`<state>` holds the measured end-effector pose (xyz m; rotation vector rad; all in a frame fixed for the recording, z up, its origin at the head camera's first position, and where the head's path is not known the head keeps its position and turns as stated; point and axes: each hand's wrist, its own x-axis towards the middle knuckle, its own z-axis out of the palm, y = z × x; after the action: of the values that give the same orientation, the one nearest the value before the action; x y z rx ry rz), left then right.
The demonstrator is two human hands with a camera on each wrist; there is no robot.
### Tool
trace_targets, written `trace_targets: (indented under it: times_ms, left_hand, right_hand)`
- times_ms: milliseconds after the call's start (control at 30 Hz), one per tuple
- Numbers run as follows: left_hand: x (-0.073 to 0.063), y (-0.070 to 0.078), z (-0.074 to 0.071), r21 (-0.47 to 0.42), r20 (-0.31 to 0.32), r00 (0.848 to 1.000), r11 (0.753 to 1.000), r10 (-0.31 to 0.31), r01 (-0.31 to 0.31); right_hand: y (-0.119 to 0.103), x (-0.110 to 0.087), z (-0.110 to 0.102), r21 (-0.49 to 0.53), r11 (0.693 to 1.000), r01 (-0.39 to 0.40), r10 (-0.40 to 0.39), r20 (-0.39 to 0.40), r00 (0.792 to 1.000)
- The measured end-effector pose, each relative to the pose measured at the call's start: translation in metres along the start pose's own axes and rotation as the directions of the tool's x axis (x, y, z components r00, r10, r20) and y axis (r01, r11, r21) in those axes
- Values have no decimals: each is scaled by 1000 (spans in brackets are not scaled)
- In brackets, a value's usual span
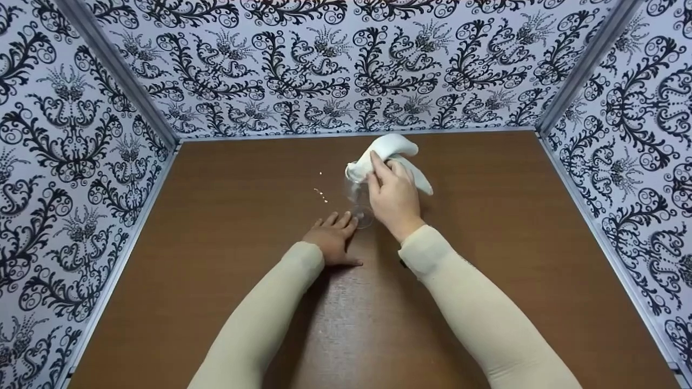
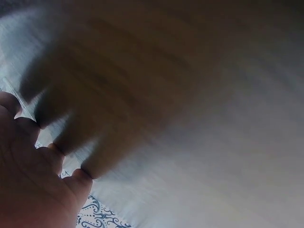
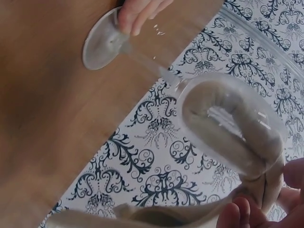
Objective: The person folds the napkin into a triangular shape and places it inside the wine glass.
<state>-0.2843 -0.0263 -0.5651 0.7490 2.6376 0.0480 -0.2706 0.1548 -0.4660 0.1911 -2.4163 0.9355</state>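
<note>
A clear wine glass (image 1: 355, 192) stands upright on the brown table (image 1: 243, 189). My left hand (image 1: 331, 237) lies palm down with fingers straight, its fingertips right at the glass's round foot (image 3: 102, 45). With curled fingers my right hand (image 1: 397, 199) grips a white cloth (image 1: 390, 146) at the glass's rim. Part of the cloth is pushed inside the bowl (image 3: 228, 123), seen through the glass in the right wrist view. The rest of it hangs loosely over the back of that hand. In the left wrist view, the left fingers (image 2: 71, 185) rest on the surface.
Several small white bits (image 1: 321, 193) lie on the table left of the glass. Patterned walls (image 1: 319, 65) close off the back and both sides, with grey corner posts (image 1: 121, 70) between them.
</note>
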Motion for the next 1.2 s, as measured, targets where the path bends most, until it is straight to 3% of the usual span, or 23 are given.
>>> trace_targets:
  times_ms: [300,367,700,867,1200]
  left_hand:
    - [-2,0,-1,-2,-19,1000,1000,16,-16]
    - [-2,0,-1,1,-18,1000,1000,15,-15]
    - [-4,0,0,22,-21,1000,1000,13,-12]
    - [-8,3,-3,26,-22,1000,1000,6,-5]
    - [-7,4,-3,10,-14,1000,1000,7,-7]
  right_hand:
    - [35,-3,-22,35,997,65,-59,-162,985]
    - [47,-3,-28,40,997,72,-64,-168,984]
    - [95,-13,-44,-1,998,70,-70,28,997]
    - [101,-12,-40,-124,989,76,-58,144,988]
    - [106,-3,-25,-245,968,50,11,241,971]
